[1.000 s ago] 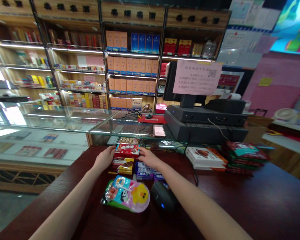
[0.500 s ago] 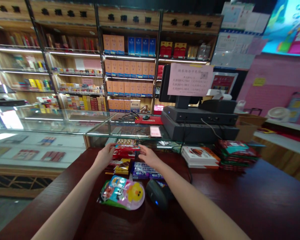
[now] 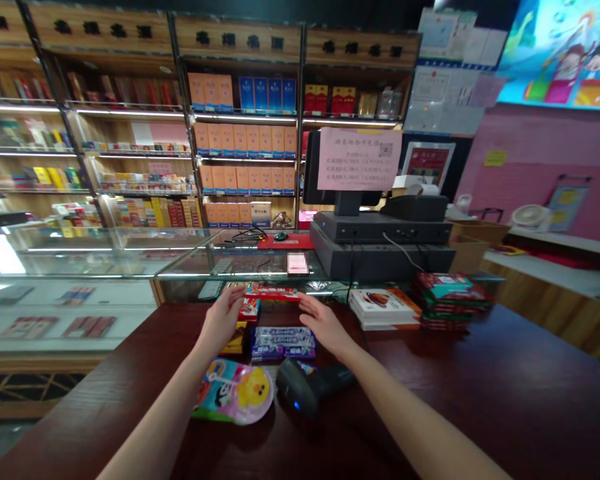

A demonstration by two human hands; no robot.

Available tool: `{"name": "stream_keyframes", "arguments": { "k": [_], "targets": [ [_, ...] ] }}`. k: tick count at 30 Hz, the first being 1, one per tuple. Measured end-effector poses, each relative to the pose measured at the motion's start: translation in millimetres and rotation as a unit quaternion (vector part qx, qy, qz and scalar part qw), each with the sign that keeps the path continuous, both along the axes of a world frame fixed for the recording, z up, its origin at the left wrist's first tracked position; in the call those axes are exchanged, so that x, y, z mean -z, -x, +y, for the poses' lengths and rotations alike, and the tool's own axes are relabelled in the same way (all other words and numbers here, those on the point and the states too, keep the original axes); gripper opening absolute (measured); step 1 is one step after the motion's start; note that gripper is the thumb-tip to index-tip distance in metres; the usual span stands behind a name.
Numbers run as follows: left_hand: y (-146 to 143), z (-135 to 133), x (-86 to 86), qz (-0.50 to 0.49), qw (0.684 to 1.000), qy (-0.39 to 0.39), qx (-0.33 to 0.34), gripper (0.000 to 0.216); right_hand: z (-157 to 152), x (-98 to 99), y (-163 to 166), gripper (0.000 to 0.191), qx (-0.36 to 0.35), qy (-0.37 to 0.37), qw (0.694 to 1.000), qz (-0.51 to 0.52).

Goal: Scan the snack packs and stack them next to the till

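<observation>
A long red snack bar (image 3: 273, 293) spans the space between my hands, raised slightly above the table. My left hand (image 3: 223, 319) grips its left end, and the fingertips of my right hand (image 3: 326, 325) pinch its right end. Below and beside my left hand lie red-and-blue snack packs (image 3: 251, 309) and yellow packs (image 3: 235, 339), both partly covered by it. Purple-wrapped bars (image 3: 283, 342) lie in a stack between my forearms. Nearer to me are a colourful cartoon package (image 3: 243, 393) with a yellow duck and a black barcode scanner (image 3: 300, 388).
White boxes (image 3: 383, 307) and a pile of red-green packs (image 3: 445, 300) stand to the right on the dark table (image 3: 460, 407). Behind is a glass counter (image 3: 230, 267) with a point-of-sale machine (image 3: 380, 233). Stocked shelves (image 3: 250, 167) line the wall.
Both hands have carried the red bar to the right, from over the red packs toward the back of the purple bars. The view has turned slightly right.
</observation>
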State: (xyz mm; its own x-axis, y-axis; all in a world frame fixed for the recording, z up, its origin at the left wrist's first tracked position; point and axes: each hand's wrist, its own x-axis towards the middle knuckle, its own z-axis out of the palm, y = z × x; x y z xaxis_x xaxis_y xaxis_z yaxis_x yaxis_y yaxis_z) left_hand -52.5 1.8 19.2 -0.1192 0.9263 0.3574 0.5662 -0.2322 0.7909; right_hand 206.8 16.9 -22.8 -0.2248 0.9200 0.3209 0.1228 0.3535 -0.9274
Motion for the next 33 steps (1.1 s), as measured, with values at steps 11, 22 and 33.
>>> {"name": "stream_keyframes", "arguments": {
  "k": [11,22,33],
  "targets": [
    [-44,8,22.6,-0.039,0.994,-0.037,0.092,0.035,-15,11.7,-55,0.056,0.046,-0.024,0.999,-0.003],
    [-56,2,38.8,-0.019,0.989,-0.036,0.145,0.04,-18,25.7,-78,0.048,0.077,-0.061,0.995,0.0],
    [-52,-9,32.8,0.015,0.99,-0.048,0.131,0.038,-24,27.2,-76,0.043,0.08,-0.07,0.994,-0.026]
  ]
}}
